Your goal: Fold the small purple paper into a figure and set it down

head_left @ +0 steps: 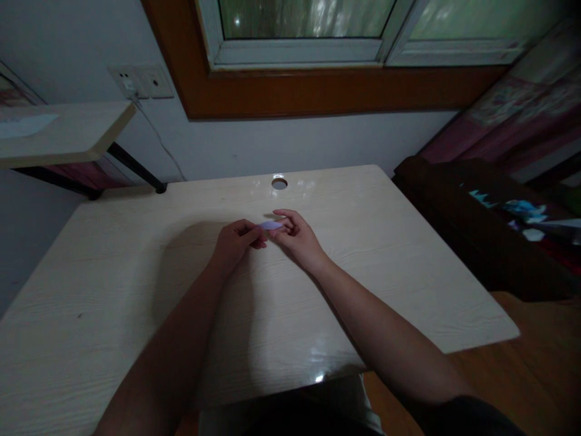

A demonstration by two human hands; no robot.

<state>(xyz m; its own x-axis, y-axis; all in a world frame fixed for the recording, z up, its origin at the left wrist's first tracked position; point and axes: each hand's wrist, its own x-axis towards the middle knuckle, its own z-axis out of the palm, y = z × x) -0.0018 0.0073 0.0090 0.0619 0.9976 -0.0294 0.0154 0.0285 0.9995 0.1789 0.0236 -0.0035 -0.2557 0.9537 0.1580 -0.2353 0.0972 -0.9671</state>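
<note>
— What are we counting first?
— We are counting one left hand (236, 239) and one right hand (297, 235), so we are tallying two hands in all.
— And we are finding just one small purple piece (271, 225)?
— Yes, we are getting one. We are also noting one surface (113, 272) and one round hole (279, 184).
— For the shelf (82, 124), we are counting one, and for its black legs (136, 166), two.
— We are reaching two socket plates (157, 83), one plug (129, 86) and one cord (157, 134).
— And we are making it two window panes (308, 18).
</note>
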